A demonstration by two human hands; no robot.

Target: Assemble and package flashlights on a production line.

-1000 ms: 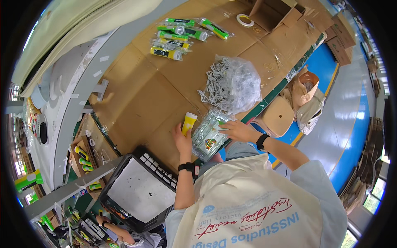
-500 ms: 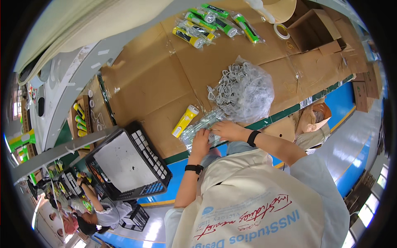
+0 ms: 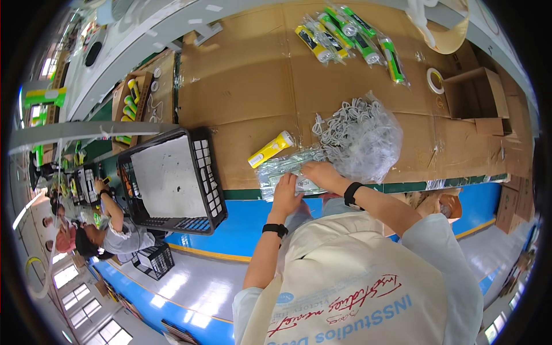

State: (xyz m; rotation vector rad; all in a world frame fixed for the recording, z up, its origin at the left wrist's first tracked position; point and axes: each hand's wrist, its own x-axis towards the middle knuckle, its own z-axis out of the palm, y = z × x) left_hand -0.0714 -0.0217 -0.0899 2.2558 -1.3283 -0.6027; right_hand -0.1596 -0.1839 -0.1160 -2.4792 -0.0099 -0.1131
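Note:
A stack of clear plastic bags [image 3: 275, 171] lies at the near edge of the cardboard-covered table, partly hidden by my hands. My left hand [image 3: 286, 194] has its fingers bent onto the front of the bags, pinching at the film. From the right, my right hand [image 3: 322, 176] reaches onto the same bags, its fingertips drawn together on the plastic near the left fingers. Just behind the bags lies a yellow flashlight [image 3: 270, 149], loose and unwrapped. To the right, close to my right hand, a big clear bag [image 3: 376, 146] spills coiled white cables [image 3: 345, 123].
Several bagged flashlights [image 3: 351, 37] lie at the back. A tape roll [image 3: 435, 80] and an open cardboard box [image 3: 477, 95] are at the right. A black crate [image 3: 215, 190] stands off the table's left end. Another person [image 3: 115, 233] works at far left.
My view has turned, so the table appears rotated and shifted to the right. Both hands stay on the plastic bags, with only slight finger movement.

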